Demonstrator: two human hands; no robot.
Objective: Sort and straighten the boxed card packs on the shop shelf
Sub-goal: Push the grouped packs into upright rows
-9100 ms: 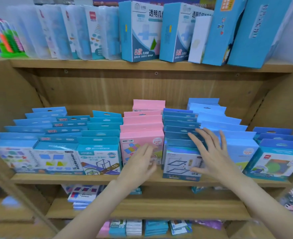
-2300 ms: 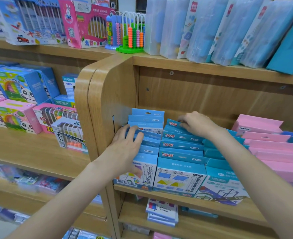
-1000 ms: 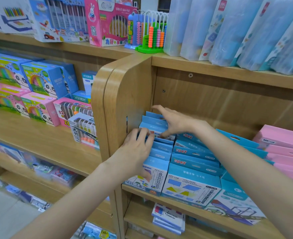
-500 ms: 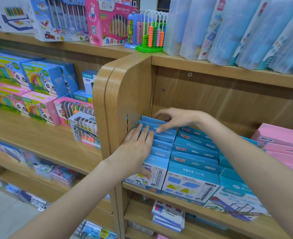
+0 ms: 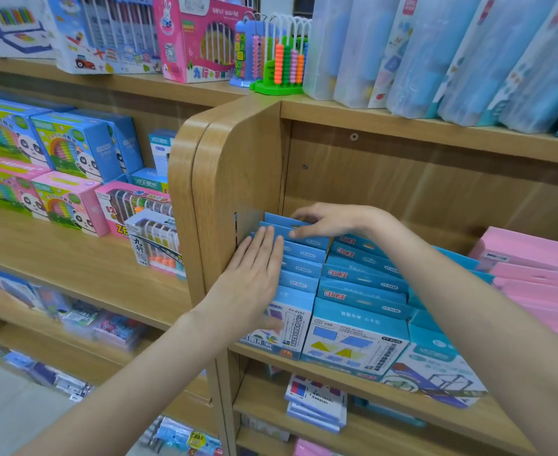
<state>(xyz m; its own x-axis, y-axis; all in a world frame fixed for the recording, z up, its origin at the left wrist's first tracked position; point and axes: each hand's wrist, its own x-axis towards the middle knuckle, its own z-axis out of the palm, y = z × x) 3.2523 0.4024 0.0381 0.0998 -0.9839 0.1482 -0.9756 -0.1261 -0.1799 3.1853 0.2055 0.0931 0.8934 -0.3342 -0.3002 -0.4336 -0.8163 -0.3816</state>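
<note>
Left hand (image 5: pixel 254 278) lies flat, fingers straight & together, pressed on the tops of the leftmost row of blue card packs (image 5: pixel 299 274), thumb down on the front pack's face; not gripping, just pushing the row back/square. Right hand (image 5: pixel 328 220) reaches over from the right, fingers loosely spread & curled onto the rearmost pack tabs of the same row, near the back wall; looks like it's steadying or tipping them, can't tell if anything is actually pinched.

That row sits at the far left end of the middle shelf (image 5: pixel 353 373), tight vs. the rounded wooden side panel (image 5: pixel 238 179). Packs stand stepped front to back, tabs roughly parallel, so I'd say this row is nearly squared.

Next row right, the blue packs with red lettering (image 5: pixel 359 278), looks tidy, front box upright. Third row, teal packs (image 5: pixel 435 360), seems a bit skewed, front box angled toward the shelf edge, probably needs attn. Pink packs (image 5: pixel 530 258) further right are stacked in order as far as visible, but cut off by the frame & the right arm.

Est. progress: left end almost done, teal row prob. left; rest of shelf out of view, can't judge. Lower shelf has a loose flat pile of packs (image 5: pixel 317 403), maybe not sorted yet.
</note>
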